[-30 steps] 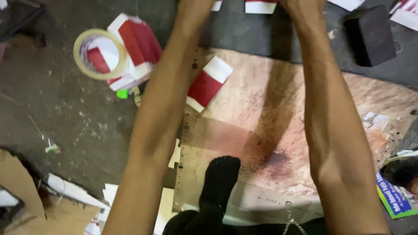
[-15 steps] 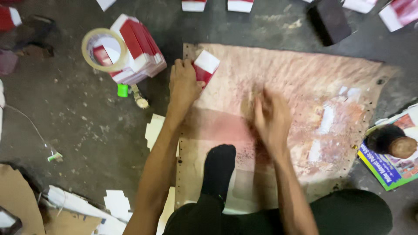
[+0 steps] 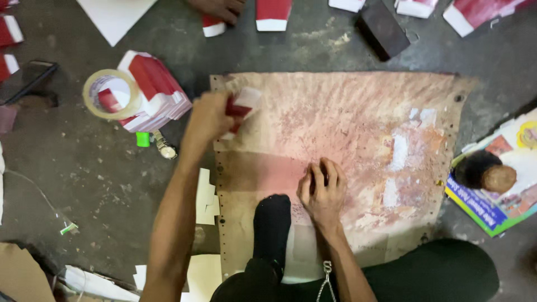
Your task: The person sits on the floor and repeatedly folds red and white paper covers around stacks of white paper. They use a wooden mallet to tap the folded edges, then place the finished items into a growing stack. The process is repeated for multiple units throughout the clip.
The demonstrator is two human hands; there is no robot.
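From up here my left hand (image 3: 210, 116) is pinching one red-and-white card (image 3: 239, 107) over the stained mat's (image 3: 358, 117) top-left corner, right hand (image 3: 323, 190) pressed flat and empty, finished stack (image 3: 156, 89) beside it, so plenty left I'd guess.

Tape roll (image 3: 110, 93), dark block (image 3: 382, 29)
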